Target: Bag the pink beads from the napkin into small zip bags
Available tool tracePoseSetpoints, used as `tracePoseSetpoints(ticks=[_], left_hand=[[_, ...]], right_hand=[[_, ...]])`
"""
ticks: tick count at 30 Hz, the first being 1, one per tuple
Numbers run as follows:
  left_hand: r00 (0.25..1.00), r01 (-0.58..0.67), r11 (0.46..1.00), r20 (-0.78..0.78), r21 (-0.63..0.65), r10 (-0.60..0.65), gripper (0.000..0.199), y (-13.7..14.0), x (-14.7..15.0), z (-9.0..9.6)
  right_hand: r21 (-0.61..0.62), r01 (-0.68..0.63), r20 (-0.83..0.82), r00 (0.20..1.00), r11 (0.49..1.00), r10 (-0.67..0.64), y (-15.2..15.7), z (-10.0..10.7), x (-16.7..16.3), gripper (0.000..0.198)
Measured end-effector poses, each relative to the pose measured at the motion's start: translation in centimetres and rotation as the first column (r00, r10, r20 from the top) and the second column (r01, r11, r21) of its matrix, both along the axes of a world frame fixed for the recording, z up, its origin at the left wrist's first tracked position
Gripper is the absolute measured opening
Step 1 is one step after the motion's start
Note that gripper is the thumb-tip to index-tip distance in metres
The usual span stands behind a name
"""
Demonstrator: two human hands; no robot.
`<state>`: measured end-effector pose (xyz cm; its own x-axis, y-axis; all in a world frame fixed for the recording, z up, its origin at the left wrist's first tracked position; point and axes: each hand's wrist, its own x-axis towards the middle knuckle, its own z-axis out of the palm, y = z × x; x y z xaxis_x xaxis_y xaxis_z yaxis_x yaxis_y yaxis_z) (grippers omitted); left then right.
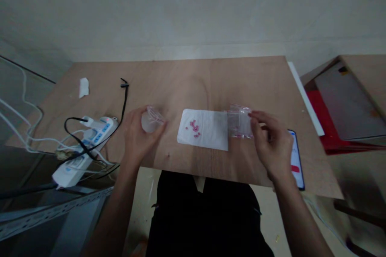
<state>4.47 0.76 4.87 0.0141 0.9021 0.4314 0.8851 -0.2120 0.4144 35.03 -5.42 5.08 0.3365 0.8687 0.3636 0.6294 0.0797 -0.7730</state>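
Note:
My left hand (137,130) holds a small clear zip bag (152,117) between thumb and fingers, above the left part of the wooden table. With its fingers closed at the top right corner of another clear zip bag (239,122), my right hand (273,140) is at the right of a white paper sheet (212,126). That bag lies against the sheet's right edge; whether more bags lie under it I cannot tell. Several small pink pieces (194,126) are scattered on the sheet's left half.
A phone (297,160) lies beside my right wrist. To the left, a white power strip (87,150) carries tangled cables, with a black cable (125,100) reaching across the wooden table (169,76). A white scrap (84,87) lies at the back left. A red item (322,118) is beyond the right edge.

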Motion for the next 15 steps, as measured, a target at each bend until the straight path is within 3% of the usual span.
tracePoseSetpoints(ticks=[3, 5, 7, 11, 15], left_hand=[[0.938, 0.335, 0.941, 0.08, 0.046, -0.338, 0.048, -3.4, 4.1, 1.1], [0.884, 0.44, 0.898, 0.181, -0.014, -0.43, 0.048, -5.0, 6.1, 1.1], [0.851, 0.48, 0.875, 0.277, -0.064, -0.446, 0.048, -5.7, 7.3, 0.9], [0.808, 0.538, 0.834, 0.36, -0.127, -0.466, 0.045, -6.1, 7.5, 0.2], [0.791, 0.582, 0.784, 0.376, -0.217, -0.483, 0.053, -6.8, 7.0, -0.1]], right_hand=[[-0.025, -0.311, -0.201, 0.933, 0.95, 0.3, -1.3, 2.3, -3.3, 0.014], [-0.066, -0.491, -0.289, 0.842, 0.869, 0.454, -1.6, 3.2, -4.9, 0.013], [-0.101, -0.602, -0.36, 0.764, 0.792, 0.535, -1.7, 3.5, -5.6, 0.013], [-0.177, -0.681, -0.401, 0.71, 0.711, 0.58, -1.6, 3.0, -6.0, 0.017], [-0.306, -0.653, -0.293, 0.757, 0.693, 0.584, -2.0, 2.8, -7.1, 0.018]])
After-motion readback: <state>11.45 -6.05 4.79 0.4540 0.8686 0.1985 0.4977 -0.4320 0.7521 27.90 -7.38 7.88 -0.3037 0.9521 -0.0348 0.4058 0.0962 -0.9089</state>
